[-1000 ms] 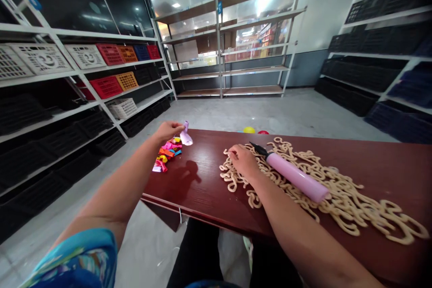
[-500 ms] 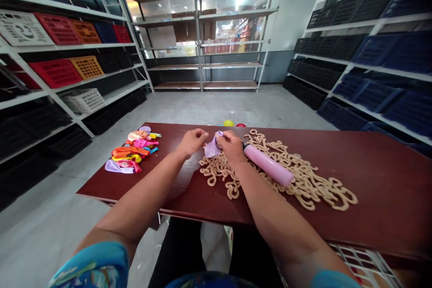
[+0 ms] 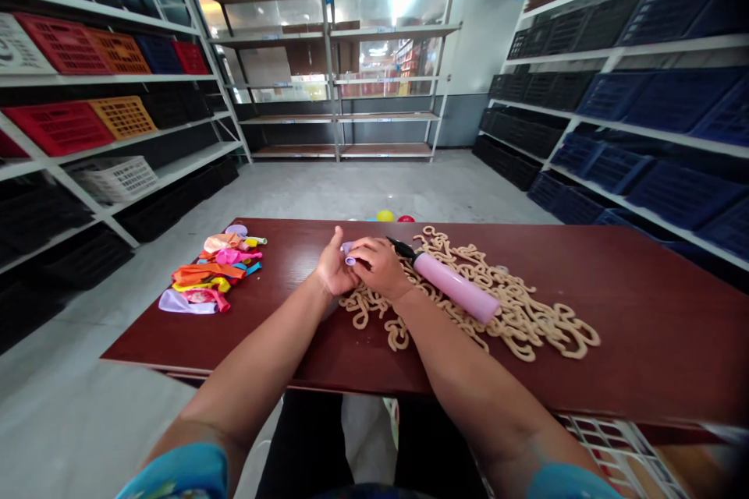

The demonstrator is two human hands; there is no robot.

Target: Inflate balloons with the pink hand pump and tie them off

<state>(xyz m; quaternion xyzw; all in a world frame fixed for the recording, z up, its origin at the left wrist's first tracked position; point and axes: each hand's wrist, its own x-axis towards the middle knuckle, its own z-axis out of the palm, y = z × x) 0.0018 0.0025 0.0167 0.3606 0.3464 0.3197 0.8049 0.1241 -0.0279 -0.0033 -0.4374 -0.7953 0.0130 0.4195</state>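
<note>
Right hand (image 3: pixel 380 265) curled, I pinch a lilac balloon (image 3: pixel 346 247) near its mouth, seemingly to keep the limp rubber from slipping. My left hand (image 3: pixel 335 267), part-open with thumb raised, sits just beside it, perhaps as a steadying support; whether its hidden fingers grip, I cannot tell. A pink pump (image 3: pixel 459 287) lies just right of my right hand on curly tan pieces (image 3: pixel 518 308), likely for easy reach; loose balloons (image 3: pixel 202 274) lie well left.

The left arm (image 3: pixel 251 355) and right arm (image 3: pixel 477 362) reach forward; the left hand (image 3: pixel 333 269), thumb up, meets the right hand (image 3: pixel 383 269), its fingers (image 3: pixel 363 251) curled.
</note>
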